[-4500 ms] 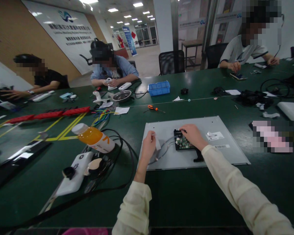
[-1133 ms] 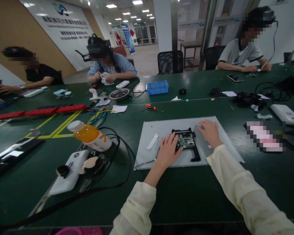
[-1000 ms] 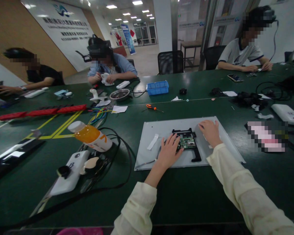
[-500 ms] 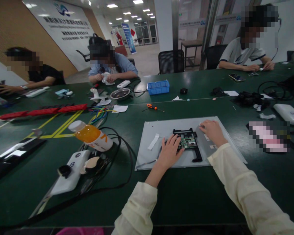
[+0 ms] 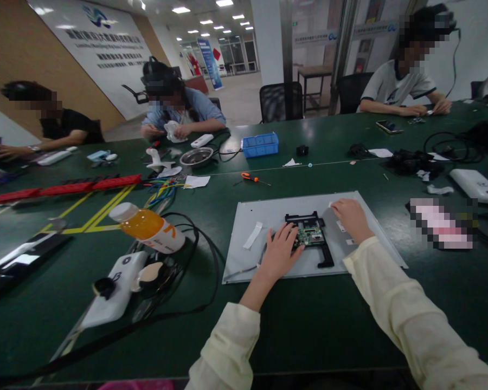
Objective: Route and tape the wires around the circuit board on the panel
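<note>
A flat grey metal panel (image 5: 272, 208) lies on the dark green table in front of me. On it sits a green circuit board (image 5: 312, 236) in a black plastic frame (image 5: 326, 258). My left hand (image 5: 280, 250) rests with spread fingers over the left part of the board, hiding some of it. To the right of the frame, my right hand (image 5: 353, 218) is closed in a pinch above the panel. A tiny whitish bit shows at its fingertips, too small to name. A white strip (image 5: 252, 235) is on the panel's left side, near a thin grey cable (image 5: 244, 270).
Left of the panel stand an orange drink bottle (image 5: 148, 227) and a white device (image 5: 116, 290) among black cables. Beyond it lie an orange-handled screwdriver (image 5: 250, 177), a blue basket (image 5: 260, 145) and a metal bowl (image 5: 196, 157). Several co-workers sit across the table.
The camera view has shifted slightly. Both hands keep nearly the same places on and above the panel, and the board and frame stay put.
</note>
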Motion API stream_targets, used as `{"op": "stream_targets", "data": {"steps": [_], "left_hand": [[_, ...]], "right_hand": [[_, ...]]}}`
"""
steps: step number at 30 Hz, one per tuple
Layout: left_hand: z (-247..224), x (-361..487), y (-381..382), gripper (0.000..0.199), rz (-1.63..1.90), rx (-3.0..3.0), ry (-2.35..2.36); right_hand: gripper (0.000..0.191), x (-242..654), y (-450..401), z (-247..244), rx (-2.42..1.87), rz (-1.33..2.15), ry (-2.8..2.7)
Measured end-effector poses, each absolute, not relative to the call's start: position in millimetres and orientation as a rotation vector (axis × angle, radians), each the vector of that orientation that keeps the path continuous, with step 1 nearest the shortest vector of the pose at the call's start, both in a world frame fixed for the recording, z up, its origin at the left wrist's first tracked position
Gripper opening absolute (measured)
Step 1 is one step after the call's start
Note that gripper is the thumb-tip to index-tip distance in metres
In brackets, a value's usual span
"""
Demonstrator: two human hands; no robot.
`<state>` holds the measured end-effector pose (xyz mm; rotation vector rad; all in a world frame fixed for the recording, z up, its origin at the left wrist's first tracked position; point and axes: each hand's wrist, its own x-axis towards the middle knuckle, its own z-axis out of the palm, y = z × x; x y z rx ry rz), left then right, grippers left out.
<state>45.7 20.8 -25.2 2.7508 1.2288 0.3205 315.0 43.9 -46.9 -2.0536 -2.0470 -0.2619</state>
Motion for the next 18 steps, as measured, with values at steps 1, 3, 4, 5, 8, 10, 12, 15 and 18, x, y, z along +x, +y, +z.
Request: {"op": "stream_targets", "data": {"steps": [1, 3, 4, 5, 8, 10, 12, 15, 18], "left_hand": [[-25, 46, 21, 0.046, 0.315, 2.749, 1.228], [-24, 46, 20, 0.046, 0.309, 2.745, 1.228], [-23, 46, 20, 0.046, 0.307, 2.743, 1.228], [-23, 46, 20, 0.046, 0.306, 2.742, 1.227], [-24, 45, 21, 0.046, 0.305, 2.741, 1.225], [-25, 45, 21, 0.046, 0.312, 2.743, 1.227], [-25, 45, 21, 0.045, 0.319, 2.745, 1.231], [-26, 45, 21, 0.046, 0.319, 2.745, 1.233], [-26, 46, 21, 0.046, 0.32, 2.745, 1.234]], "right_hand": [[0.027, 315, 44, -47, -2.064, -0.257, -2.034], [0.026, 314, 46, -48, -2.086, -0.252, -2.009], [0.026, 314, 47, -49, -2.097, -0.253, -1.999], [0.026, 314, 47, -51, -2.107, -0.256, -1.99], [0.026, 313, 48, -55, -2.124, -0.264, -1.961], [0.027, 311, 47, -55, -2.121, -0.296, -1.91], [0.027, 305, 45, -50, -2.086, -0.348, -1.842], [0.027, 290, 45, -36, -1.961, -0.37, -1.796], [0.025, 268, 49, -22, -1.794, -0.316, -1.895]]}}
